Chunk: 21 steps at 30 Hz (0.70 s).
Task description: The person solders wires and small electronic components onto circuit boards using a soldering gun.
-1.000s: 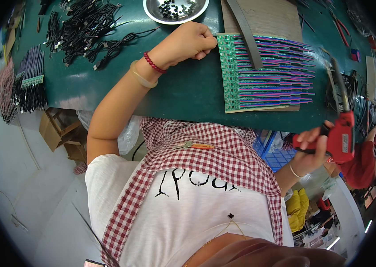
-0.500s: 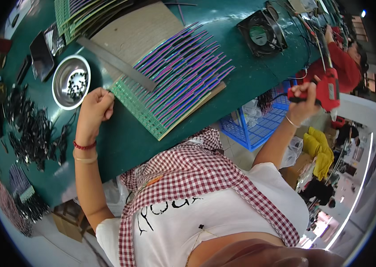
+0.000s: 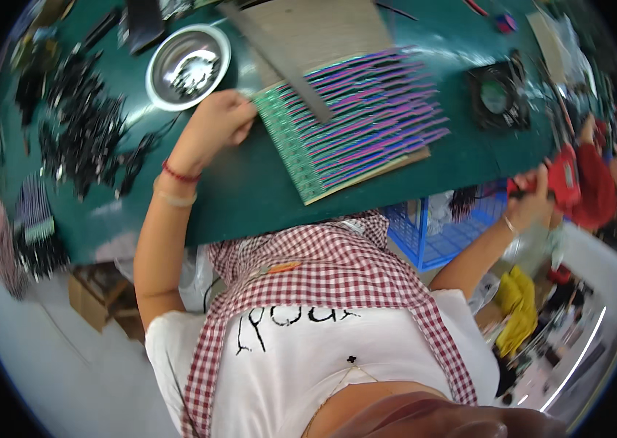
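Observation:
My left hand is closed, its thumb and fingers pressed together at the left corner of a green circuit board panel. Whatever is in that pinch is hidden or too small to name. Rows of purple and blue wires run rightward from the panel, and a flat metal ruler lies across them. Off to the right, past the table edge, my right hand grips a red glue gun, slightly blurred. Under the panel and wires is a brown board.
A steel bowl of small black parts stands beside my left hand. Further left lies a heap of black cables. A black fan sits at the right; a blue basket is below the table edge. A person in red is at the far right.
The whole view has swung, so table things appear further right and higher. My left hand stays at the panel's corner. My right hand still holds the glue gun beyond the table edge.

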Motion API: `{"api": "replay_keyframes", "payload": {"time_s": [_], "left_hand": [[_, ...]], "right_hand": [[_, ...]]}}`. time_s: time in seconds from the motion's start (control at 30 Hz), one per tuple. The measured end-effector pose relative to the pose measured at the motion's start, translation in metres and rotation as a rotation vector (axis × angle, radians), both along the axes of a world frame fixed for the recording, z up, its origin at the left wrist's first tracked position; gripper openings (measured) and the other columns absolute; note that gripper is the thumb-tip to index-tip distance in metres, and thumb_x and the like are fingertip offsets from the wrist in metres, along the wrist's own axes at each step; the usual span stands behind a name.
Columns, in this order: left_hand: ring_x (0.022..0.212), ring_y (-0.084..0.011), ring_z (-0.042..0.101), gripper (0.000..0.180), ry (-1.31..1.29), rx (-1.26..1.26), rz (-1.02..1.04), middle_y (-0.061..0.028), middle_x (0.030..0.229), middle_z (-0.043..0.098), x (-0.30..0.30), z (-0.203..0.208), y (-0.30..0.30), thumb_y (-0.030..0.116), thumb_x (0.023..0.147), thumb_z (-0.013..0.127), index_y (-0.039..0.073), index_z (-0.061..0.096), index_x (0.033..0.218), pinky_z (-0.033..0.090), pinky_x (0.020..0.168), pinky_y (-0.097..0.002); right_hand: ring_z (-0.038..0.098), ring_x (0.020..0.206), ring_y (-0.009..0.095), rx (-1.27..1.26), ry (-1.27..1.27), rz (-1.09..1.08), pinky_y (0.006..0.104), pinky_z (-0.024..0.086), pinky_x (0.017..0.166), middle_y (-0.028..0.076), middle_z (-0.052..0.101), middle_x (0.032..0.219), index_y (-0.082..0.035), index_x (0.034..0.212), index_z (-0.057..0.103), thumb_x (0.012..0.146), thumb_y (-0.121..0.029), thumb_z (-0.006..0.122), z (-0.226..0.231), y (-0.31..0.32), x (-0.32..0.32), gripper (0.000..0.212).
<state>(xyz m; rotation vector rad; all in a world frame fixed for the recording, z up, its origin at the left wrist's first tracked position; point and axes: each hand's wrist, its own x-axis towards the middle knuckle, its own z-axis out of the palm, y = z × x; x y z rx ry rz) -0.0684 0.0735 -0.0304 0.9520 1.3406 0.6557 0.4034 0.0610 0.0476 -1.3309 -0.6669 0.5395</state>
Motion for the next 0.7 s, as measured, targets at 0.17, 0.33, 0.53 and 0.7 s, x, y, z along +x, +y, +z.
{"api": "replay_keyframes", "payload": {"time_s": [0.17, 0.33, 0.53, 0.7], "left_hand": [[0.049, -0.0044, 0.044, 0.015, -0.039, -0.017, 0.035, 0.0011, 0.062, 0.049, -0.001, 0.000, -0.003, 0.014, 0.086, 0.053, 0.005, 0.049, 0.075, 0.031, 0.043, -0.0174], [0.051, -0.0040, 0.047, 0.016, -0.035, 0.025, -0.027, 0.0002, 0.064, 0.053, -0.004, 0.002, -0.005, 0.017, 0.088, 0.050, 0.004, 0.051, 0.078, 0.036, 0.045, -0.0172], [0.050, -0.0041, 0.048, 0.018, -0.015, 0.075, 0.005, -0.0007, 0.065, 0.054, -0.006, 0.005, -0.010, 0.017, 0.089, 0.048, 0.001, 0.054, 0.083, 0.037, 0.045, -0.0169], [0.049, -0.0042, 0.048, 0.018, 0.021, 0.082, 0.016, -0.0009, 0.065, 0.054, -0.005, 0.002, -0.006, 0.017, 0.089, 0.049, 0.001, 0.054, 0.083, 0.037, 0.044, -0.0174]], "right_hand": [[0.039, 0.045, 0.011, 0.228, -0.037, 0.344, 0.0263, 0.038, 0.045, 0.006, 0.047, 0.063, 0.004, 0.112, 0.045, 0.086, -0.008, 0.052, 0.021, -0.019, -0.053, 0.030], [0.039, 0.042, 0.011, 0.192, 0.016, 0.524, 0.0262, 0.039, 0.044, 0.008, 0.049, 0.065, 0.005, 0.115, 0.043, 0.087, -0.011, 0.048, 0.016, -0.031, -0.111, 0.032], [0.041, 0.044, 0.012, 0.069, 0.019, 0.727, 0.0271, 0.043, 0.047, 0.008, 0.048, 0.066, 0.006, 0.118, 0.040, 0.087, -0.014, 0.050, 0.005, -0.036, -0.146, 0.038], [0.043, 0.043, 0.012, -0.051, 0.101, 0.858, 0.0288, 0.045, 0.046, 0.008, 0.048, 0.064, 0.008, 0.117, 0.040, 0.086, -0.012, 0.051, -0.010, -0.041, -0.170, 0.038]]}}
